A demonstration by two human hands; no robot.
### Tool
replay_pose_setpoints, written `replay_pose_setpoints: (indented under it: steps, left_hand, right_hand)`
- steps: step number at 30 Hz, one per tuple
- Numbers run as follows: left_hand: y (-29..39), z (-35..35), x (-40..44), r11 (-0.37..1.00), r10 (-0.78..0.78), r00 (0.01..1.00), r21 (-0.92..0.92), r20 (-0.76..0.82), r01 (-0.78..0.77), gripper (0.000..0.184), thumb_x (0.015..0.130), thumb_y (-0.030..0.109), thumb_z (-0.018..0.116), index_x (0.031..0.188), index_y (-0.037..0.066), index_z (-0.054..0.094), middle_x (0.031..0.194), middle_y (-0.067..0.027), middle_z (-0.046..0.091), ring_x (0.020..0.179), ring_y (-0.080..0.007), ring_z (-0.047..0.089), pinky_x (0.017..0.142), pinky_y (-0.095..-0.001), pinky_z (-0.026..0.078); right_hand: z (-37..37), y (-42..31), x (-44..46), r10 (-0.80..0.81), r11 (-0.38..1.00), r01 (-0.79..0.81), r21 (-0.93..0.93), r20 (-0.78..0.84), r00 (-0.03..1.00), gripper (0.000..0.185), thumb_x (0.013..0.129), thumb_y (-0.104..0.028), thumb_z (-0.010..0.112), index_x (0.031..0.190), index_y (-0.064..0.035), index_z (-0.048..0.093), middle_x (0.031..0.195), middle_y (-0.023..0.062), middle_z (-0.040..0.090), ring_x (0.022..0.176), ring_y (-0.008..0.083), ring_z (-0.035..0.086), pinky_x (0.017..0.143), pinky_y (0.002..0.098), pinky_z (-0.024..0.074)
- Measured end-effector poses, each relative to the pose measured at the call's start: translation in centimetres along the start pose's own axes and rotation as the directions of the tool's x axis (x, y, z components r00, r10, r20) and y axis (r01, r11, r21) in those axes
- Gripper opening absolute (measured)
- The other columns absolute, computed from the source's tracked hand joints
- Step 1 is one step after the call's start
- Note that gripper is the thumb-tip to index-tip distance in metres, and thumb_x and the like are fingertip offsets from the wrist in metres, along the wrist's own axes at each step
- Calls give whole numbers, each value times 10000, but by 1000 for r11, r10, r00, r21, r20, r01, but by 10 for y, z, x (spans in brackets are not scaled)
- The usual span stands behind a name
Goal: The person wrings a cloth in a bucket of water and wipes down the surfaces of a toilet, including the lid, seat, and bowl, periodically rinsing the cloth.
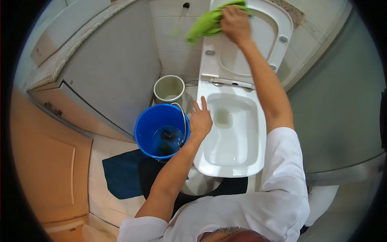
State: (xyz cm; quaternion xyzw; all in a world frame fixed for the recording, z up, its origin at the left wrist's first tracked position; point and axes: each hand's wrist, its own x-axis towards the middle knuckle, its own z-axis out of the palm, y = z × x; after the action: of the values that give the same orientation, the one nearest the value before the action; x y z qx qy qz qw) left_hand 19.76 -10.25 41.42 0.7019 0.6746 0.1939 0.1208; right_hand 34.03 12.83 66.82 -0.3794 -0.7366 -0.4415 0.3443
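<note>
A bright green cloth (207,25) is bunched under my right hand (235,25), whose fingers are closed on it. That hand is at the upper left part of the raised toilet seat (284,24), and a loose end of the cloth hangs out to the left. My left hand (200,122) is at the left rim of the white toilet bowl (262,141), with two fingers stretched out and apart. Nothing shows in it; whether it touches the rim I cannot tell. Some water sits at the bottom of the bowl.
Left of the toilet stands a blue bucket (141,131) with water and dark items inside. Behind it is a smaller white bucket (156,89). A dark mat (121,173) lies on the floor. A grey cabinet (113,72) borders the left, a frosted panel (338,109) the right.
</note>
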Motion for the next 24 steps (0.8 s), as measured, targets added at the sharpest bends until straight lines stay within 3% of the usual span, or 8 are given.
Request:
replay_pose_setpoints:
  steps: [2,5,12,15,17,21,22,24]
  left_hand:
    - [2,5,-1,999,-32,999,1,19,32,724,1020,235,583,1620,55,219,1517,-377,348,1093,-530,640,857,-534,580]
    - [-1,5,-1,999,-14,1000,-35,7,14,738,1018,229,586,1625,62,200,1516,-380,344,1110,-543,627,861,-544,576]
    - [2,-1,-1,1000,-21,999,-10,42,22,720,1029,231,569,1621,59,198,1522,-376,330,1124,-536,617,879,-548,574]
    - [2,3,0,1000,-19,999,-3,33,19,711,1031,230,565,1619,56,206,1526,-374,327,1127,-536,615,881,-551,573]
    - [2,6,-1,1000,-10,999,0,32,10,703,1031,230,564,1616,53,217,1516,-376,337,1121,-533,617,877,-547,574]
    - [0,7,0,1000,12,1000,20,-26,-12,701,1014,223,591,1601,38,254,1465,-388,386,1059,-525,639,825,-536,583]
    - [0,5,-2,999,36,998,17,-47,-36,708,1008,222,600,1599,34,257,1453,-391,396,1044,-525,644,809,-535,586]
    - [0,5,0,999,36,998,19,-45,-35,719,1003,225,610,1598,33,254,1453,-390,396,1035,-525,646,801,-536,586]
  right_hand:
    - [12,45,2,132,989,-132,68,-2,991,441,879,-224,584,1228,38,644,1270,273,637,1221,443,574,1087,527,434]
    - [-6,44,22,295,952,-305,-18,-202,934,300,816,-211,615,1021,-3,684,1023,223,688,1034,419,632,969,549,486]
    - [8,-64,-19,153,975,-116,190,-198,968,378,856,-207,627,1203,-57,642,1230,137,635,1114,375,613,971,454,496]
    - [25,-73,-65,143,990,-141,24,-66,988,507,876,-160,599,1381,-147,554,1261,15,640,1179,228,616,929,442,537]
    - [27,-64,-95,-119,990,115,80,52,992,588,858,-215,640,1433,-190,518,1324,0,608,1085,248,658,876,463,544]
    - [14,-47,-69,18,999,-19,-34,-19,1000,530,926,-249,604,1446,-186,524,1353,-43,600,1158,144,649,864,452,543]
    - [14,-56,-68,29,999,-29,-22,4,1000,530,926,-249,604,1446,-186,524,1353,-43,600,1158,144,649,864,452,543]
    - [16,-78,-78,177,968,-164,192,-53,983,412,886,-193,623,1276,-59,606,1264,121,630,1114,365,614,969,442,493]
